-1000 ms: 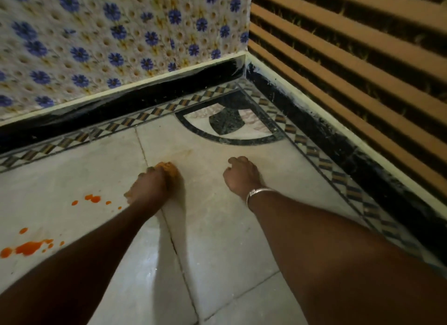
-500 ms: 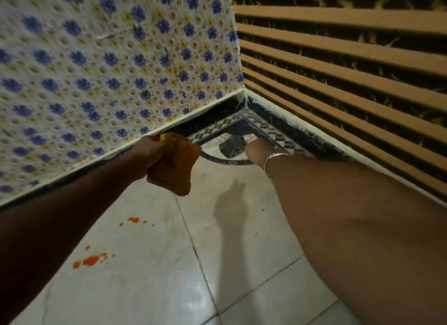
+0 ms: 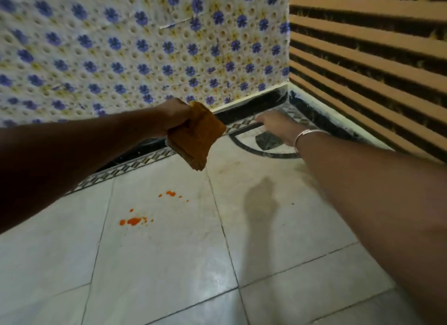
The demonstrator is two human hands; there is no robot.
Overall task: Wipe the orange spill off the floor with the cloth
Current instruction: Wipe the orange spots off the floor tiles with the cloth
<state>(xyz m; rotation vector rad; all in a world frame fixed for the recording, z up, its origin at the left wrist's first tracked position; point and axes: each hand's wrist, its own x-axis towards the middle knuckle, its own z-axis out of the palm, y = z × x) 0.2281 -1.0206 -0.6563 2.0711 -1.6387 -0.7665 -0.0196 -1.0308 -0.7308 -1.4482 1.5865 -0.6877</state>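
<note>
Well, the left hand [image 3: 175,115] was clenched round the top of the folded orange cloth [image 3: 197,137], which hung in the air clear of the floor [image 3: 169,264], up near the black skirting at the foot of the flowered wall [image 3: 121,46]. The right hand [image 3: 274,126] reached empty toward the corner where that wall met the slatted one [image 3: 362,58], fingers loosely spread, gripping nothing. And the orange spill [image 3: 134,221] sat untouched on a pale tile out from the flowered wall, a larger splash with a scatter of smaller drops [image 3: 170,193] beyond it, nearer the patterned border. The risk, I'd say: the cloth looked bunched thick, so a single careless pass might smear the wet patch across the tile and into the grout line just beside it instead of lifting it. Those outlying specks could easily be missed too, and the floor looked glossy, so a leaning hand might slip.
</note>
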